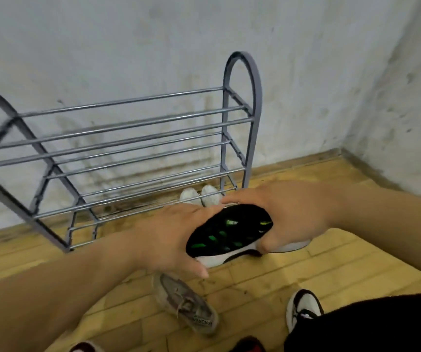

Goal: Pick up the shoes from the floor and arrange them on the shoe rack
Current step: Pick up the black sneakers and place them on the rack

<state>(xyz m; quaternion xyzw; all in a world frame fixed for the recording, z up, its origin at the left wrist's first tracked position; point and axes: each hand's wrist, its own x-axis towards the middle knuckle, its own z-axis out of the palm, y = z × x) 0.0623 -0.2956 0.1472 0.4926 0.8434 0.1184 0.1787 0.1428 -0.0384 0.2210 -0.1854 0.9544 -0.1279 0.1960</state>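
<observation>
A black shoe with green marks and a white sole [227, 232] is held sideways above the floor, just in front of the grey metal shoe rack [133, 146]. My left hand [168, 240] grips its near end and my right hand [275, 214] grips its far end. A pair of white shoes [201, 195] stands on the rack's lowest tier at the right, partly hidden behind my hands. The upper tiers hold nothing. On the floor lie a worn grey sneaker [186, 306] and a white and black sneaker [303, 308].
The rack stands against a stained white wall [153, 47], near a corner at the right. The floor is yellow brick tile [344, 199]. Parts of red shoes [250, 345] show at the bottom edge, beside my dark trouser leg [382, 326].
</observation>
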